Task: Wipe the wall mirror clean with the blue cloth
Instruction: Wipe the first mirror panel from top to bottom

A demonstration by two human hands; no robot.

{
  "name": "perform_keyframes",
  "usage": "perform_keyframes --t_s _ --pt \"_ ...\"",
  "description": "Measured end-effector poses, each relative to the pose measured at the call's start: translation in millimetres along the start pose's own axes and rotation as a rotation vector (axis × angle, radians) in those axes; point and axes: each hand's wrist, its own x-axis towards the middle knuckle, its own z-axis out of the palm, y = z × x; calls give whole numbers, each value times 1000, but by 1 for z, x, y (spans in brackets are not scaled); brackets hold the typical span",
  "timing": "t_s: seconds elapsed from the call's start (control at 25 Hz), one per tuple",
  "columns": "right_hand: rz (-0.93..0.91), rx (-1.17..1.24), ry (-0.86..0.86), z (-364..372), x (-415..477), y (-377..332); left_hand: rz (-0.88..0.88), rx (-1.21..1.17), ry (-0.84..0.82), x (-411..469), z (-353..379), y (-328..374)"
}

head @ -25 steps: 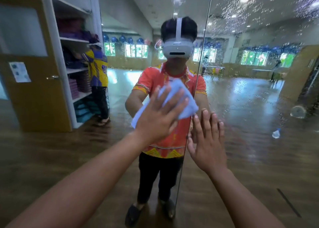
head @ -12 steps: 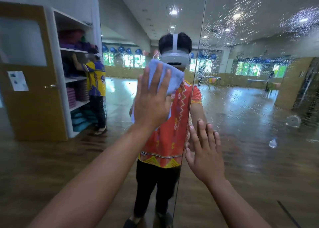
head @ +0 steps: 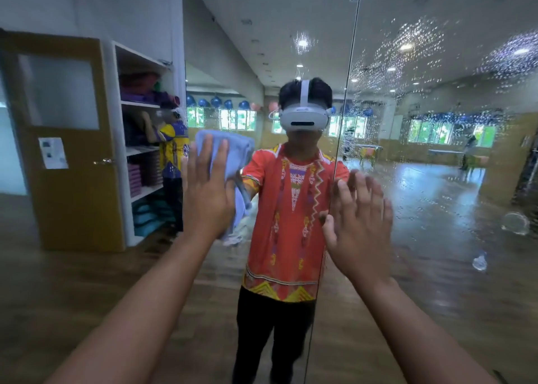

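Wiping mid-pass: left grip [head: 208, 191], fingers flat, presses blue cloth [head: 233, 148] on wall mirror [head: 436, 281] centre-left; right grip [head: 359, 217] flat on glass, released, empty. Next probably sweep toward droplets [head: 407, 52] upper right.

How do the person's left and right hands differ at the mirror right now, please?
The left hand presses the blue cloth against the mirror; the right hand appears to lie bare on it. The left hand sits higher, left of the panel seam; the right hand sits lower, mostly just right of it. Both are open and point upward.
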Motion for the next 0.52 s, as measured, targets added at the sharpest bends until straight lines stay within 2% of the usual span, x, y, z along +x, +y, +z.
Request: perform_keyframes --t_s 0.08,0.2,0.36,0.52 --pt "9 -9 4 0 12 8 -95 -33 41 34 -2 14" --pt "-5 28 3 3 18 13 -108 -35 80 74 -1 50" --pt "-19 64 16 7 16 13 95 -27 67 82 14 110" --pt "-25 76 38 8 16 16 288 22 -11 23 35 129"
